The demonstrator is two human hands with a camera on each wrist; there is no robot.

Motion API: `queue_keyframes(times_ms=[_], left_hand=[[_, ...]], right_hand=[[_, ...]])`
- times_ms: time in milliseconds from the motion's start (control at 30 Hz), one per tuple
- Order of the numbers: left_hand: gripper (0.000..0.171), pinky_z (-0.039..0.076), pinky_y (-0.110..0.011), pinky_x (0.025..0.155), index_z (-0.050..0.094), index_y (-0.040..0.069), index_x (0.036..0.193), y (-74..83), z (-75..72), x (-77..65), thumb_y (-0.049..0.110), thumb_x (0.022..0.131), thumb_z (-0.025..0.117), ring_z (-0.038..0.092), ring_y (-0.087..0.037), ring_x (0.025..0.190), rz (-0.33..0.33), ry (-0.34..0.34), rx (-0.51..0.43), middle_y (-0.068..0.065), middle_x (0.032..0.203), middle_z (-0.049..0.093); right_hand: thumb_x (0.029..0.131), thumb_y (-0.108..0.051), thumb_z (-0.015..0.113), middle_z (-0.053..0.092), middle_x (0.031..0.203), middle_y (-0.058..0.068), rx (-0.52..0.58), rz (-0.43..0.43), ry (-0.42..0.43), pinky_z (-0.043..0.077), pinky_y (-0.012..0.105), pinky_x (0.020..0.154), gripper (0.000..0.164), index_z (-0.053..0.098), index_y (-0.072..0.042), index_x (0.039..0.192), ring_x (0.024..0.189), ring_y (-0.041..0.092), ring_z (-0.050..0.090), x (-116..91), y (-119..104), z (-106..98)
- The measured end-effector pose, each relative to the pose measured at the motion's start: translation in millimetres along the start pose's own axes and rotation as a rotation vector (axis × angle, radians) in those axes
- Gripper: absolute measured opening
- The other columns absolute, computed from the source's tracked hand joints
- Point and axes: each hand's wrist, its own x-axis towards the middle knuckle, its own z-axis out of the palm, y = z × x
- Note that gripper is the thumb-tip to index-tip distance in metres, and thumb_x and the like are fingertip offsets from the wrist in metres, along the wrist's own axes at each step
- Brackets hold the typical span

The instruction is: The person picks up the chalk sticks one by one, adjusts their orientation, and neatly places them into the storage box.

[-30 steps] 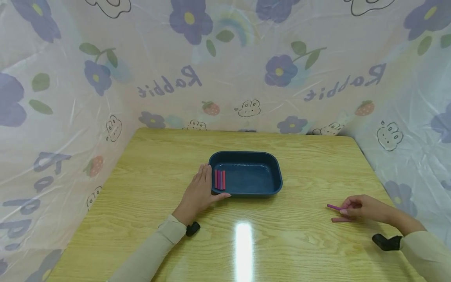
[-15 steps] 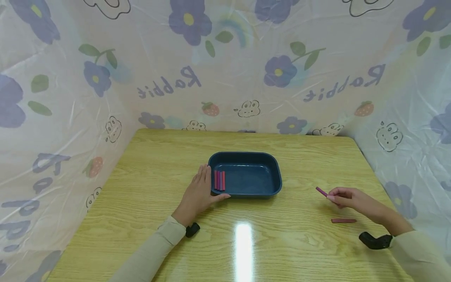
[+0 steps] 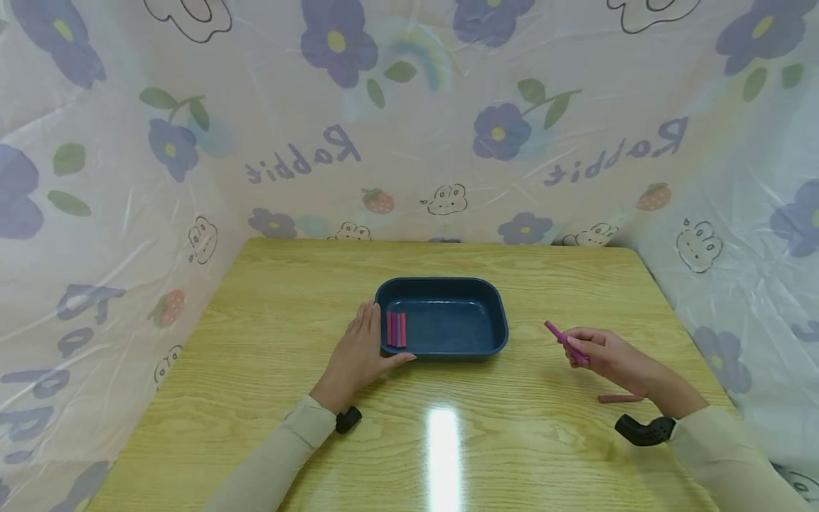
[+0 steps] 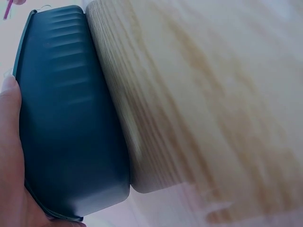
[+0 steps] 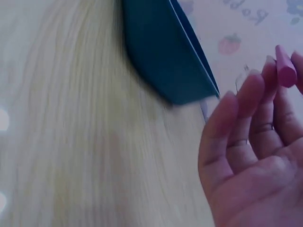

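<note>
In the head view my left hand [image 3: 353, 355] rests against the left end of a dark blue rectangular tray [image 3: 457, 327], fingers straight along its outside and thumb at the front rim. Several red and purple crayons [image 3: 396, 330] lie side by side inside, at the tray's left end. To the right of the tray, my right hand [image 3: 604, 355] pinches a magenta crayon [image 3: 555, 331] between thumb and fingers. The right wrist view shows the flat end of this crayon [image 5: 286, 75]; the remaining fingers are gently bent. A brownish-red crayon [image 3: 619, 399] lies on the table below the right hand.
The wood-grain table [image 3: 307, 277] is bordered by a flowered plastic sheet [image 3: 409, 156] at the back and sides. A black wrist-worn device [image 3: 645, 430] sits by the right sleeve, another black device [image 3: 348, 419] by the left.
My right hand has lifted the magenta crayon away from beside the brownish-red one and carried it left toward the tray. The left hand stays at the tray.
</note>
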Motion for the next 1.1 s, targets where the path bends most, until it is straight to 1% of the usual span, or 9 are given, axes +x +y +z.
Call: queue_keyframes(times_ms=[233,300,400,467,633,733,833,967,1100], left_hand=[[0.119,0.017,-0.042,0.111,0.010,-0.002,0.148,-1.7,1.5,-0.3,0.087,0.071,0.031,0.004,-0.028,0.141,-0.002,0.003,-0.007,-0.018,0.153,0.013],[0.118,0.017,-0.042,0.111,0.010,-0.002,0.148,-1.9,1.2,-0.6,0.086,0.071,0.031,0.005,-0.028,0.141,0.001,0.007,-0.008,-0.018,0.153,0.013],[0.118,0.018,-0.042,0.110,0.012,-0.002,0.147,-1.7,1.0,-1.0,0.086,0.072,0.032,0.007,-0.029,0.140,0.006,0.016,-0.008,-0.019,0.152,0.014],[0.118,0.018,-0.042,0.110,0.012,-0.003,0.147,-1.4,1.0,-1.1,0.086,0.072,0.032,0.007,-0.029,0.140,0.007,0.017,-0.007,-0.019,0.152,0.014],[0.118,0.017,-0.042,0.111,0.011,-0.002,0.147,-0.7,0.6,-1.1,0.086,0.072,0.032,0.006,-0.029,0.140,0.002,0.009,-0.007,-0.018,0.153,0.011],[0.118,0.017,-0.042,0.111,0.011,-0.002,0.148,-1.2,0.5,-1.3,0.085,0.072,0.032,0.005,-0.029,0.140,0.005,0.011,-0.012,-0.018,0.153,0.011],[0.117,0.018,-0.042,0.110,0.011,-0.002,0.147,-1.6,0.6,-1.2,0.085,0.073,0.033,0.006,-0.029,0.140,0.015,0.022,-0.014,-0.019,0.153,0.012],[0.117,0.019,-0.043,0.110,0.013,-0.003,0.147,-1.9,1.2,-1.3,0.085,0.073,0.033,0.007,-0.030,0.140,0.025,0.038,-0.008,-0.020,0.152,0.015],[0.118,0.018,-0.042,0.110,0.011,-0.002,0.147,-2.8,2.5,-1.4,0.086,0.072,0.030,0.007,-0.030,0.140,0.019,0.032,0.002,-0.019,0.152,0.014]], right_hand=[[0.103,-0.004,0.012,0.058,0.105,0.008,0.341,-0.034,-0.185,0.043,0.033,0.093,0.045,0.054,0.002,0.117,0.099,0.019,0.054,27,10,23],[0.102,-0.005,0.008,0.057,0.107,0.009,0.435,-0.053,-0.229,0.042,0.033,0.093,0.048,0.052,0.003,0.119,0.100,0.020,0.052,34,11,29],[0.102,-0.007,0.005,0.054,0.108,0.010,0.526,-0.081,-0.282,0.040,0.033,0.092,0.049,0.049,0.004,0.120,0.100,0.021,0.049,45,13,38],[0.102,-0.008,0.005,0.054,0.107,0.009,0.540,-0.091,-0.289,0.040,0.032,0.089,0.049,0.049,0.004,0.120,0.098,0.021,0.048,51,13,45],[0.102,-0.008,0.007,0.053,0.106,0.008,0.510,-0.079,-0.301,0.040,0.031,0.090,0.048,0.050,0.002,0.122,0.097,0.019,0.049,65,10,57],[0.103,-0.005,0.011,0.056,0.107,0.007,0.472,-0.063,-0.282,0.041,0.031,0.092,0.045,0.050,0.001,0.122,0.099,0.019,0.051,74,8,63],[0.103,-0.002,0.017,0.057,0.107,0.006,0.371,-0.042,-0.212,0.043,0.030,0.091,0.040,0.053,-0.001,0.119,0.098,0.017,0.053,83,7,66],[0.102,-0.004,0.031,0.057,0.105,0.005,0.185,0.014,-0.067,0.045,0.029,0.089,0.028,0.056,-0.004,0.115,0.094,0.016,0.054,95,5,69],[0.100,-0.010,0.043,0.053,0.109,0.013,0.039,0.058,0.064,0.048,0.029,0.087,0.024,0.050,0.006,0.117,0.094,0.019,0.055,109,2,72]])
